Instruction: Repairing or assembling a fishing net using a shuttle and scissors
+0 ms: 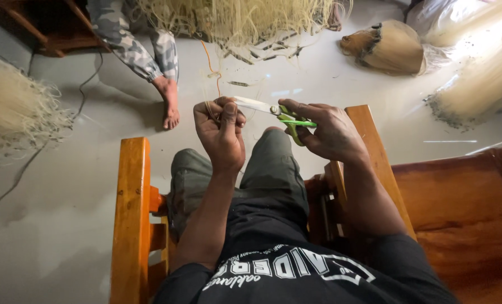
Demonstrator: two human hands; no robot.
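Seated in one wooden chair point(131, 186), the person pinches a thin tuft of pale fibre point(212, 108) in the closed left hand point(221, 134), while the right hand point(329, 132) is clamped on one pair of green-handled scissors point(273, 111), blades parted just beside the tuft. The cut appears not yet made. Beyond lie another person's foot point(170, 101) and five fibre bundles: left point(9, 110), top centre point(234, 19), tied point(389, 48) and two at right point(482, 84).

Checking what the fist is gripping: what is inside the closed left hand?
A few pale thin strands stick out of the left hand beside the scissors held by the right hand. Curled fingers cover the rest.
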